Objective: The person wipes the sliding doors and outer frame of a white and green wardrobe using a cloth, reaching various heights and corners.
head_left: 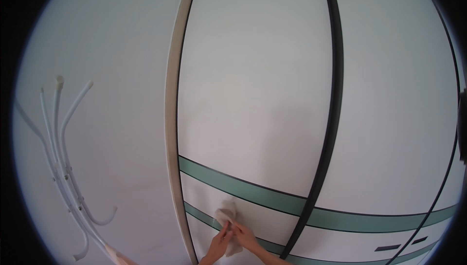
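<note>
Low in the middle of the head view, both my hands meet on a crumpled light beige cloth (234, 251). My left hand (219, 243) grips it from the left, fingers closed at the cloth's middle. From the right, my right hand (244, 236) pinches it beside the left fingertips. Part of the cloth bunches up above my fingers and part hangs below them. Behind the hands is a white wardrobe door (253, 80) crossed by green bands (233, 182). Whether the cloth touches the door, I cannot tell.
A white coat stand (61, 158) with curved hooks stands at the left before a pale wall (116, 94). A beige frame (172, 94) edges the door on its left, a black upright strip (336, 70) on its right. Dark recessed handles (387, 248) sit at lower right.
</note>
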Available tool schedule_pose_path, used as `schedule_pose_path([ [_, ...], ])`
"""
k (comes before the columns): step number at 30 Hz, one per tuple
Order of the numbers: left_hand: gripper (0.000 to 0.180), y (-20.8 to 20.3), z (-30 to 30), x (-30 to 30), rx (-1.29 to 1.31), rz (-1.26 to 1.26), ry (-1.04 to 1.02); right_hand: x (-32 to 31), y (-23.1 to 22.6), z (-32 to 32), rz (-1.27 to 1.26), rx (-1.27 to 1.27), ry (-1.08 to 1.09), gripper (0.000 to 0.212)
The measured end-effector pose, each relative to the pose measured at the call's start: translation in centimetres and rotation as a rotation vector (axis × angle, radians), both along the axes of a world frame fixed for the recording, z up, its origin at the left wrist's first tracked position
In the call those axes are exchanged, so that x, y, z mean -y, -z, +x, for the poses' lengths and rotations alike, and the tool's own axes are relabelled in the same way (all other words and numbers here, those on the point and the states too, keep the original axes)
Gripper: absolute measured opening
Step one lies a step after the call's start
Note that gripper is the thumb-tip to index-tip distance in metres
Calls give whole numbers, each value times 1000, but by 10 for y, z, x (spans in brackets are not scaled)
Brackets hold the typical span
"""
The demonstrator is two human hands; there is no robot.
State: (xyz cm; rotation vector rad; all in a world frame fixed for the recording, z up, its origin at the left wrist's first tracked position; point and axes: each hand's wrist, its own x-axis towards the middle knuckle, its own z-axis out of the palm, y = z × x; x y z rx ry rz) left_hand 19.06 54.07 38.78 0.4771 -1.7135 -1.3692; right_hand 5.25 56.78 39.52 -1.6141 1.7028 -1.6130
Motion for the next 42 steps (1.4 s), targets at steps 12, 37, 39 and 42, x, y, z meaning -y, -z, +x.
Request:
schedule_pose_path([
  [12, 41, -36, -39, -116, -16, -27, 58, -187, 23, -5, -179, 255, 593, 30],
  [37, 34, -120, -105, -138, -449, -702, -22, -290, 25, -28, -441, 663, 712, 11],
  [39, 42, -126, -128, -134, -432, -1076, -52, -288, 37, -29, -416, 703, 672, 10],
  [42, 61, -162, -165, -150, -173, -1321, -9, -291, 43, -35, -406, 705, 638, 10],
])
